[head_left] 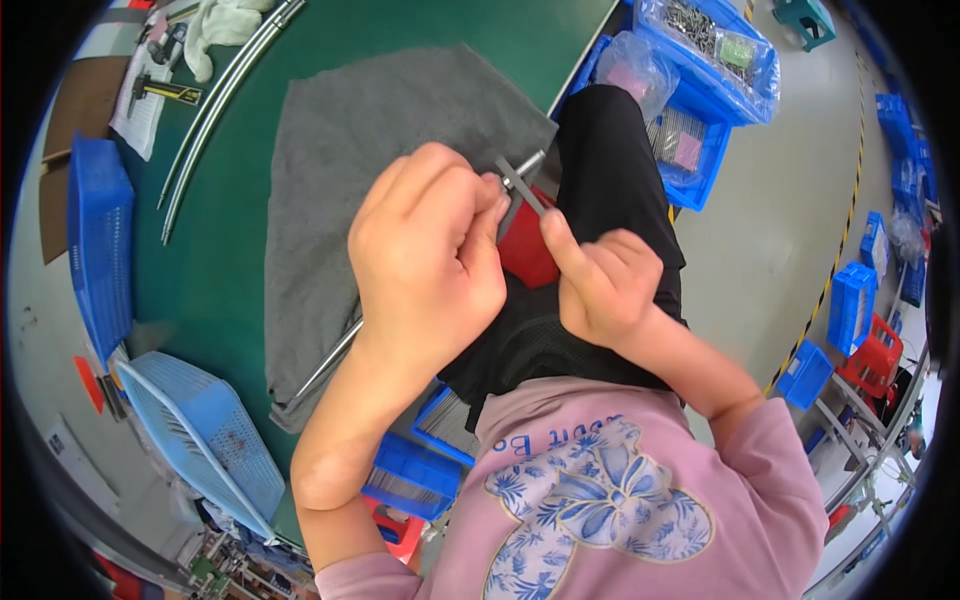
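My left hand point(425, 235) is closed around a thin shiny metal rod point(335, 352) over the edge of a grey cloth point(350, 150). The rod runs from the cloth's lower corner, behind my left forearm, and its bright tip sticks out past my fingers. A narrow flat grey strip that looks like a file point(522, 188) crosses the rod near that tip. My right hand point(605, 285) grips the file's near end, index finger stretched along it. Part of the rod and the file's held end are hidden by my hands.
On the green table point(440, 25) lie two long curved-looking metal rods point(215, 105), a caliper point(170, 92) and a white glove point(222, 35). Blue baskets point(200, 435) line the left edge. Blue bins point(705, 140) with metal parts stand right of my leg. A red thing point(530, 245) is by my lap.
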Available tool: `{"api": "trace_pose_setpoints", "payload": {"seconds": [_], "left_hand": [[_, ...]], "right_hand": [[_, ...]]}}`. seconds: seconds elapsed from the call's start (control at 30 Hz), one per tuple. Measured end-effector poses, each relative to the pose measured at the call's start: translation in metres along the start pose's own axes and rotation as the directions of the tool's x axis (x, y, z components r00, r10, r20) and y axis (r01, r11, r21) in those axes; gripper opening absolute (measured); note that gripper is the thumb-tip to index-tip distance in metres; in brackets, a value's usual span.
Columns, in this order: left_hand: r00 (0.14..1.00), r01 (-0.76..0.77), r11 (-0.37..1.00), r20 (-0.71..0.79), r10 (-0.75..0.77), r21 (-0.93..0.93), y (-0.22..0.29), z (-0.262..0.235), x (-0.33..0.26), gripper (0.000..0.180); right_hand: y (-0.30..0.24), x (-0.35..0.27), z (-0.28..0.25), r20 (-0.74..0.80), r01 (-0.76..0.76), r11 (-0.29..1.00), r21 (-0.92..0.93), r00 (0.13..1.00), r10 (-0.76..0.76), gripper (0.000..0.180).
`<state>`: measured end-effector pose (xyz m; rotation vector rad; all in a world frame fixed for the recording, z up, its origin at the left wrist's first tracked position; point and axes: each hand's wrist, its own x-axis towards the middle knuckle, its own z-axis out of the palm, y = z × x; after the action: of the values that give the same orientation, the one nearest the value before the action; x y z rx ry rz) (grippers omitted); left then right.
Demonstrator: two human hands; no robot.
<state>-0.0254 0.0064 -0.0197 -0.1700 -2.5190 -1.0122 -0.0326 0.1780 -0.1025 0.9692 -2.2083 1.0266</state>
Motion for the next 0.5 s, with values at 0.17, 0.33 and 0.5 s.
{"api": "trace_pose_setpoints", "payload": {"seconds": [0.17,0.33,0.5], "left_hand": [[1.000,0.012,1.000,-0.019,-0.013,-0.011,0.000,-0.003,-0.003,0.016],[1.000,0.004,1.000,-0.020,-0.004,0.005,0.000,-0.001,0.000,0.016],[0.998,0.061,0.998,-0.020,-0.061,-0.032,0.001,-0.002,-0.003,0.015]], "right_hand": [[-0.006,0.020,-0.010,0.094,0.073,0.995,0.068,0.992,-0.079,0.062],[-0.011,0.042,-0.024,0.226,0.016,1.000,-0.005,0.974,-0.014,0.061],[-0.019,0.026,-0.042,0.319,-0.036,0.999,-0.041,0.947,0.047,0.061]]}}
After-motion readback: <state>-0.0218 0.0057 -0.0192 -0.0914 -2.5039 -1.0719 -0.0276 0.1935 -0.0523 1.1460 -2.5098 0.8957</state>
